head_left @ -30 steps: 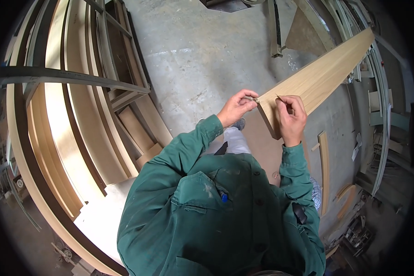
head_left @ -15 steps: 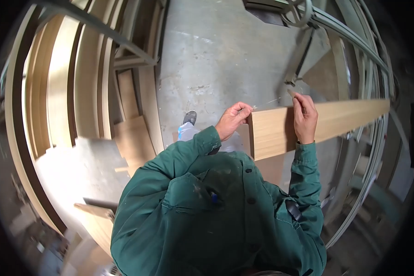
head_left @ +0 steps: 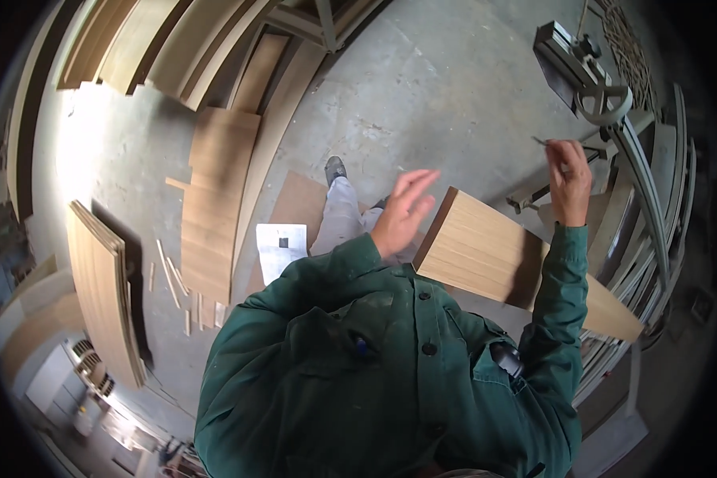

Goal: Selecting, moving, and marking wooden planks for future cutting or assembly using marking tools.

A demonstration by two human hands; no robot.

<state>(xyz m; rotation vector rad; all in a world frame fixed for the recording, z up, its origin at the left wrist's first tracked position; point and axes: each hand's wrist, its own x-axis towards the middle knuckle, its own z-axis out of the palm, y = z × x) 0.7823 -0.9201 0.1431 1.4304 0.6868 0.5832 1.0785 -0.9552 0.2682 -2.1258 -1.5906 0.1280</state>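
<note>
My left hand (head_left: 405, 213) is raised with its fingers stretched out and holds nothing. It is slightly smeared by motion, just left of the near end of a long pale wooden board (head_left: 482, 247). That board runs off to the right, passing behind my right forearm. Above it, my right hand (head_left: 570, 179) is closed, pinching a small thin flat piece (head_left: 540, 141) between thumb and fingers. The piece shows nearly edge-on, so its kind is unclear.
A metal frame with a rounded handle (head_left: 605, 105) stands at the upper right. Stacked panels (head_left: 103, 291) and thin wood strips (head_left: 168, 275) lie at left, near brown boards (head_left: 219, 199). A white paper sheet (head_left: 281, 248) lies by my leg. Long boards (head_left: 163, 48) fill the upper left.
My left hand has come off the board's end, its fingers now spread. My right hand has moved right and up with the small flat piece. The whole view has turned leftward.
</note>
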